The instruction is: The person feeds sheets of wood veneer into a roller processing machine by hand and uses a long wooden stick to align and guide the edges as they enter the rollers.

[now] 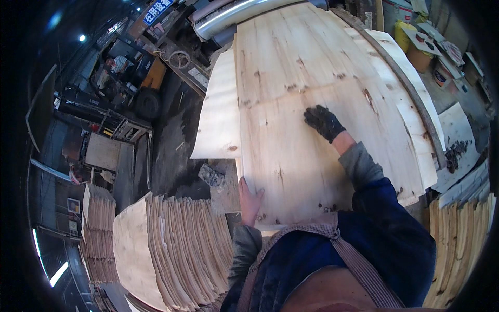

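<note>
Pale wood veneer sheet (296, 166) lies uppermost straight ahead, near edge close to the checked apron (309, 229). Left hand (250, 203), bare, at its left edge, thumb apart; cannot tell whether it pinches. Right hand (325, 124), dark-gloved, laid over the surface, fingers partly spread. Left of the sheet, dark floor (174, 151) runs to a forklift (154, 75), its orange flank lettered. Veneer stack (189, 247) near left; curved bar (408, 83) along the right. Far: metal roller (241, 16); blue sign (157, 10), white characters.
</note>
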`<state>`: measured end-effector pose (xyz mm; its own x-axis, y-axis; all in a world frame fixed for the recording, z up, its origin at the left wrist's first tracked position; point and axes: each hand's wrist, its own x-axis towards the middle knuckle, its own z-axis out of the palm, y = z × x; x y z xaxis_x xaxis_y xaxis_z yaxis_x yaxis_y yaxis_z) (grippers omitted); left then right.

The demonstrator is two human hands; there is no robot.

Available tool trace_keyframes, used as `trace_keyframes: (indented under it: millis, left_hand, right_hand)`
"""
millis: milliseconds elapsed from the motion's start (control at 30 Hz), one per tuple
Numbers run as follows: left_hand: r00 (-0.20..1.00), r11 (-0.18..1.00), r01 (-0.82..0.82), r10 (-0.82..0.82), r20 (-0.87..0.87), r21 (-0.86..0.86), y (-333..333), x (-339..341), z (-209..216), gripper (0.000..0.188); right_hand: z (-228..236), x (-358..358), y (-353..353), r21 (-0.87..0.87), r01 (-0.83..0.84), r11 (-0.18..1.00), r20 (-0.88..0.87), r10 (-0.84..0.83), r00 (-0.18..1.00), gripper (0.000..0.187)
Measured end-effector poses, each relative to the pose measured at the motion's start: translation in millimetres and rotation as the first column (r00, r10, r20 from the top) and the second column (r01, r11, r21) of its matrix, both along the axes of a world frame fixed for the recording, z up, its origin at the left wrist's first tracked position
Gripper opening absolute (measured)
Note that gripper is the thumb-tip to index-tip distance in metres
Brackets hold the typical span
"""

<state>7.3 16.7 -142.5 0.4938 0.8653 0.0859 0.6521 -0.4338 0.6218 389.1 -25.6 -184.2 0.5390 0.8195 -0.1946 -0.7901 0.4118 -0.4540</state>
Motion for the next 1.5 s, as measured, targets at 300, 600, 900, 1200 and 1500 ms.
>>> trace_keyframes:
  millis: [300, 600, 900, 1200, 1500]
  left_hand:
    - [0.855, 0.811, 0.217, 0.111, 0.506, -0.544, 4.6, 4.2, 63.9, 0.06]
    - [0.767, 0.782, 0.374, 0.041, 0.64, -0.499, -2.1, 8.6, 135.9, 0.059]
    - [0.797, 0.791, 0.282, 0.122, 0.592, -0.543, 16.4, -14.3, 112.3, 0.055]
    - [0.95, 0.976, 0.052, 0.017, -0.313, 0.211, -21.5, -15.7, 5.9, 0.076]
    - [0.993, 0.962, 0.009, 0.024, 0.117, -0.273, 9.6, -41.4, -18.1, 0.068]
  right_hand:
    - [52.7, -158.7, -192.0, -0.069, -0.477, 0.876, -0.127, 0.466, 0.876, 0.04]
    - [28.4, -210.6, -301.8, -0.24, -0.322, 0.916, -0.27, 0.255, 0.929, 0.025]
    - [66.7, -197.4, -280.7, -0.433, -0.086, 0.897, 0.023, 0.106, 0.994, 0.016]
    - [14.4, -61.1, -123.2, -0.197, -0.026, 0.98, 0.237, 0.074, 0.969, 0.019]
    - [4.6, -31.6, -37.9, 0.079, -0.188, 0.979, -0.018, 0.19, 0.982, 0.031]
